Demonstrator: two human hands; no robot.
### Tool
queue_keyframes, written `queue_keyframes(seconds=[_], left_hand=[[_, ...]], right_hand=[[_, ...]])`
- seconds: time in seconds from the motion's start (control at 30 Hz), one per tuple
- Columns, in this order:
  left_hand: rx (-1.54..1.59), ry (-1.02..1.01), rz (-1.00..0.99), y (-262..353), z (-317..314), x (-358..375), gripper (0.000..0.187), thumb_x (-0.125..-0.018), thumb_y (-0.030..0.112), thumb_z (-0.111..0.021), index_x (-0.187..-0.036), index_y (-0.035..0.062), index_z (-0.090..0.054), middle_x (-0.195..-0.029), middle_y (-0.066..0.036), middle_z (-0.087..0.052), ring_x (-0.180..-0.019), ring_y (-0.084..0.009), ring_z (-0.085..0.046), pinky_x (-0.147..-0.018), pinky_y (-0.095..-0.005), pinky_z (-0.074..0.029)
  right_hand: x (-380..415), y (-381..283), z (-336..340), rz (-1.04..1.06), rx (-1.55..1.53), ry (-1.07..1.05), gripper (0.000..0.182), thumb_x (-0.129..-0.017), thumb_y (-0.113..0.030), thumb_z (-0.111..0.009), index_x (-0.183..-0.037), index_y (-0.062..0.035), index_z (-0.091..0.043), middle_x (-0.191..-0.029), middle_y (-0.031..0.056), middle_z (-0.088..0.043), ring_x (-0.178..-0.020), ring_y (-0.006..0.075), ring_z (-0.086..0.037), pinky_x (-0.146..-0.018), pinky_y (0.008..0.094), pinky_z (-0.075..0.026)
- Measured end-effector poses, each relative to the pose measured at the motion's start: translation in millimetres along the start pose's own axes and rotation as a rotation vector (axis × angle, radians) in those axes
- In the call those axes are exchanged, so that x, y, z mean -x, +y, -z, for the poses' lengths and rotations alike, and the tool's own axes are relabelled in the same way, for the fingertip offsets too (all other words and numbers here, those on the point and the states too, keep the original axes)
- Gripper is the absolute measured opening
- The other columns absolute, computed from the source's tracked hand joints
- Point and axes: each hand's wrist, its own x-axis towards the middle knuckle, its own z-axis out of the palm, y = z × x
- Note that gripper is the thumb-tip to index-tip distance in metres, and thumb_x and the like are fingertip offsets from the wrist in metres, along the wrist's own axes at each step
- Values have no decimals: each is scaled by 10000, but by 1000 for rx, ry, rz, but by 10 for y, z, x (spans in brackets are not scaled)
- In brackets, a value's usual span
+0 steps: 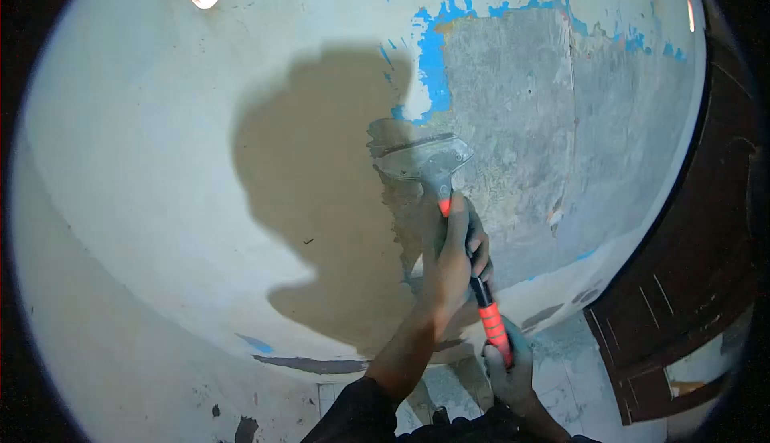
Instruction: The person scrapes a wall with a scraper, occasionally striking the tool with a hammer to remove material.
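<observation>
A long-handled wall scraper (437,172) slants up across the view, its wide grey blade against the wall at the left border of a bared grey patch (513,98). My left hand (457,246) is wrapped around the upper shaft, just below the scraper's head. Lower down, my right hand (511,367) grips the orange-and-black banded end of the handle. Pale paint (160,138) covers the wall to the left of the blade. Ragged blue paint (434,66) edges the top and upper left of the grey patch.
My shadow (297,170) falls on the wall left of the scraper. A dark brown wooden door or panel (682,282) stands at the right. Pale floor tiles (561,379) show below, and dark bare spots (313,364) mark the wall's lower part.
</observation>
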Motion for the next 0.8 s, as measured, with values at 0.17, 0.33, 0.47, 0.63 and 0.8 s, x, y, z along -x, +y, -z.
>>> queue_keyframes(seconds=[0.17, 0.33, 0.47, 0.63, 0.8], left_hand=[[272, 20, 44, 88, -173, 127, 425, -984, 556, -386, -880, 145, -428, -636, 28, -363, -442, -93, -348, -405, -254, -306], [412, -102, 167, -76, -174, 131, 427, -950, 621, -384, -1044, 209, -446, -672, 54, -360, -446, -77, -292, -390, -242, -238], [414, -110, 91, 114, -337, 18, 408, -955, 605, -397, -1011, 203, -436, -660, 57, -350, -452, -75, -293, -407, -240, -253], [252, -15, 100, -15, -397, 50, 491, -946, 660, -328, -920, 174, -390, -656, 46, -336, -455, -79, -302, -404, -256, -282], [286, 21, 73, 41, -562, -17, 470, -955, 644, -334, -906, 178, -380, -645, 42, -329, -458, -86, -305, -414, -260, -292]], right_hand=[[117, -103, -60, 20, 176, 270, 440, -949, -149, -504, -1331, 67, -476, -617, -9, -480, -527, 70, -453, -490, 249, -374], [194, -74, 21, 78, 206, 307, 445, -949, -93, -498, -1363, 61, -453, -593, -13, -467, -518, 63, -446, -489, 242, -355], [-35, -469, 202, 23, 437, 273, 397, -907, -71, -563, -1272, 85, -536, -615, 60, -569, -498, 115, -517, -499, 284, -430], [-50, -471, 336, 66, 348, 214, 408, -913, -83, -559, -1291, 67, -527, -590, 75, -553, -469, 133, -524, -482, 287, -428], [-99, -460, 515, 130, 492, 275, 394, -871, -57, -606, -1231, 98, -566, -670, 140, -648, -524, 140, -603, -508, 302, -472]])
